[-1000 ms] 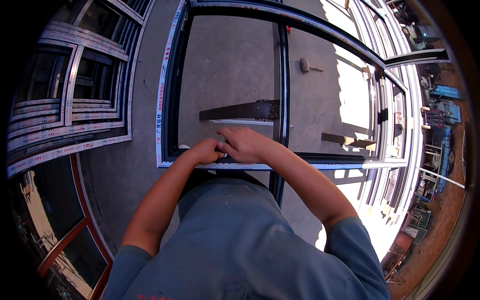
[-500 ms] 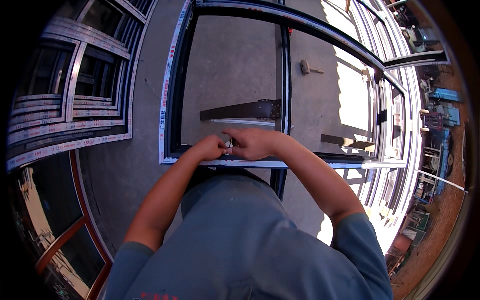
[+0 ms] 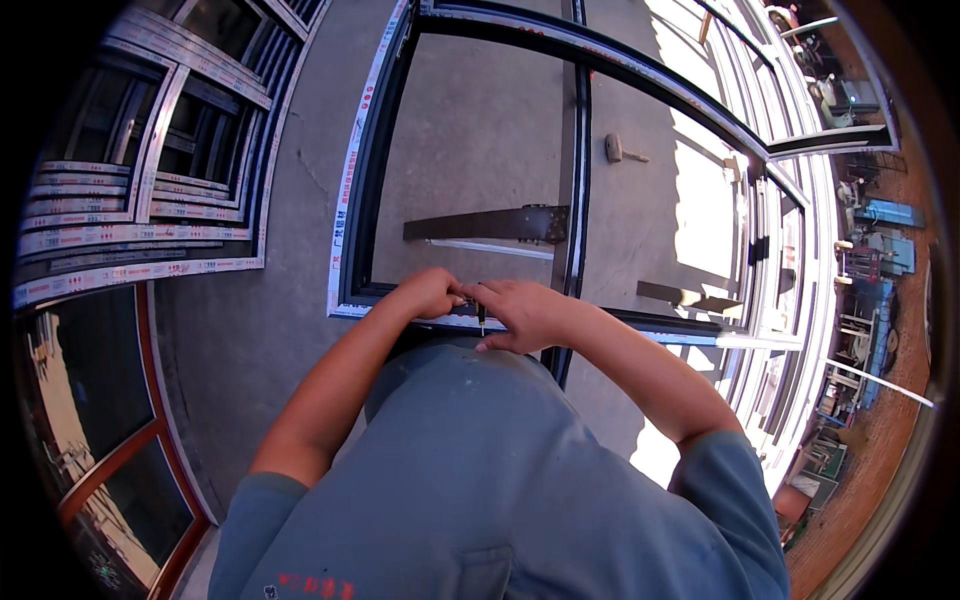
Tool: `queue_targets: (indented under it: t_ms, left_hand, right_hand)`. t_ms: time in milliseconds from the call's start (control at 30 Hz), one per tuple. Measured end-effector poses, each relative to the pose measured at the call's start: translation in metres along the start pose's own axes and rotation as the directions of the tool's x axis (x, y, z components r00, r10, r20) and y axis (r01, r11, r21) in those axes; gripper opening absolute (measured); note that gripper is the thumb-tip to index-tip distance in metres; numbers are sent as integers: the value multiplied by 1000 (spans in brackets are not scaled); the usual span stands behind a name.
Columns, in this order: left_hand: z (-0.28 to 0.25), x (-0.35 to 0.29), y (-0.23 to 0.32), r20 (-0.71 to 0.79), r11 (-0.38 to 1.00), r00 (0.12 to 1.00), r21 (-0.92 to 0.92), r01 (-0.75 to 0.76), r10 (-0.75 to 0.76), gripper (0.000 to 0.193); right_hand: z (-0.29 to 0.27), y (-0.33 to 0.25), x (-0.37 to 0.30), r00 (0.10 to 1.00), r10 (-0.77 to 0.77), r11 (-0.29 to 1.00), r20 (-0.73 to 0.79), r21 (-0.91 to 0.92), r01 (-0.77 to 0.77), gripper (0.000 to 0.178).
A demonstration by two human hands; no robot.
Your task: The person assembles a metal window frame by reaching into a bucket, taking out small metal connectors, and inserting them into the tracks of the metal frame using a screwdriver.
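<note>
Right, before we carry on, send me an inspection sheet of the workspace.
Surface: grey floor visible through the frame's openings.
Job's things: dark window frame with printed protective tape; small slim item between the hands, kind unclear.
Clutter: mallet on the floor; dark flat bar and pale strip seen through the left opening.
Grip: left hand and right hand close together at the near rail; finger closure partly hidden.
Cables: nothing seen.
Surroundings: stacked frames at left, brown-framed glazed panel lower left, equipment far right.
</note>
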State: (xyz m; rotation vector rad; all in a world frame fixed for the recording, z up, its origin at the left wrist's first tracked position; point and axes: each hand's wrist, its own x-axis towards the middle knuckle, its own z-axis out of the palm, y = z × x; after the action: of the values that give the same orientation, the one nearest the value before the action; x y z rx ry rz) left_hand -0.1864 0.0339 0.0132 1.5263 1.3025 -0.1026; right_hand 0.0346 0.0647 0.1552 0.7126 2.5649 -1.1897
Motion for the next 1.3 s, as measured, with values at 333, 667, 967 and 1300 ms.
queue_targets:
  t_ms: [333,667,967,1300]
  left_hand:
    - [0,1,-14,-15,988,988,19,-156,157,23]
    - [-8,0,-3,69,989,994,-129,-70,79,23]
    - [-12,-3,1,88,992,995,-123,-33,44,19]
    - [-9,2,-1,81,989,995,-141,-43,55,19]
  right_hand:
    - [-2,-19,32,988,88,943,-124,-309,-122,64]
    - [-17,5,20,960,277,895,-39,375,-243,54]
    - [-21,-30,28,956,244,939,-161,-208,-275,29]
    - [-17,-1,17,945,-197,977,-262,-134,167,30]
